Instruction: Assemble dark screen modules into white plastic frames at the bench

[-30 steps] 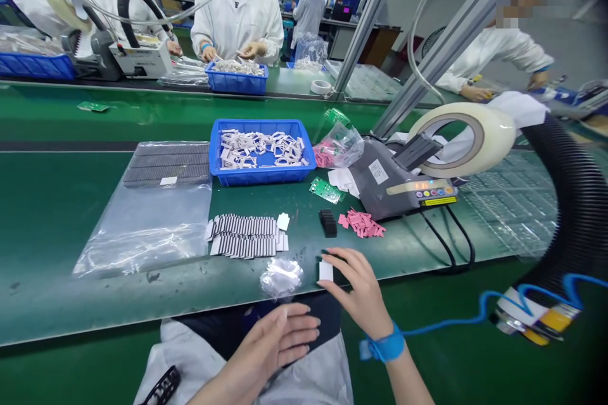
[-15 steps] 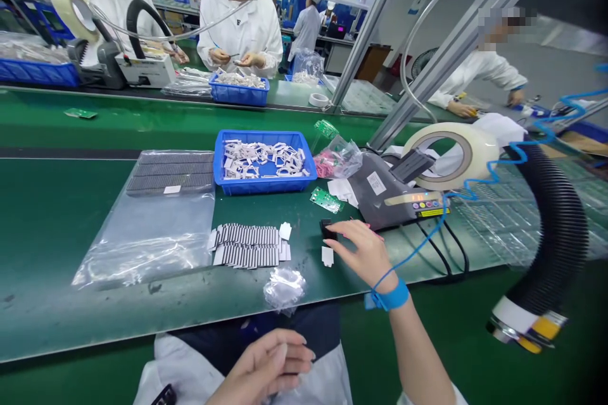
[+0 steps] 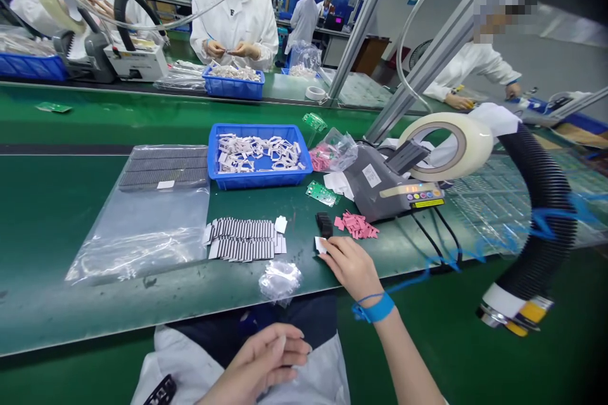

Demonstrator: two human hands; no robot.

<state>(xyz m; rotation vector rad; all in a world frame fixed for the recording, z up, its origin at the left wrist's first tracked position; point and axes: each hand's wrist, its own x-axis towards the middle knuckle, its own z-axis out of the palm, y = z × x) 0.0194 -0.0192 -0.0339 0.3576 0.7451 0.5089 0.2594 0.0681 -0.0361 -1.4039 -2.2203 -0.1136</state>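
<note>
My right hand (image 3: 350,266), with a blue wrist strap (image 3: 377,309), is at the table's front edge. Its thumb and fingers close on a small white card piece (image 3: 320,245), which looks slightly tilted. Just beyond the fingertips stands a small black block (image 3: 325,224). A pile of pink pieces (image 3: 356,225) lies to the right of the block. Over my lap, my left hand (image 3: 268,354) is held palm inward with fingers loosely stretched and nothing in it. Overlapping rows of white-and-black card pieces (image 3: 244,239) lie left of my right hand, with crumpled clear plastic (image 3: 280,280) in front.
A blue bin (image 3: 260,182) holds white plastic frames. A clear bag (image 3: 142,234) with dark strips lies left. A tape dispenser (image 3: 380,183), a green circuit board (image 3: 323,193) and a black hose (image 3: 546,202) are to the right. Co-workers sit across the bench.
My right hand has moved back from the black block onto the white card piece, uncovering the pink pieces. My left hand stays over my lap. The view has shifted slightly.
</note>
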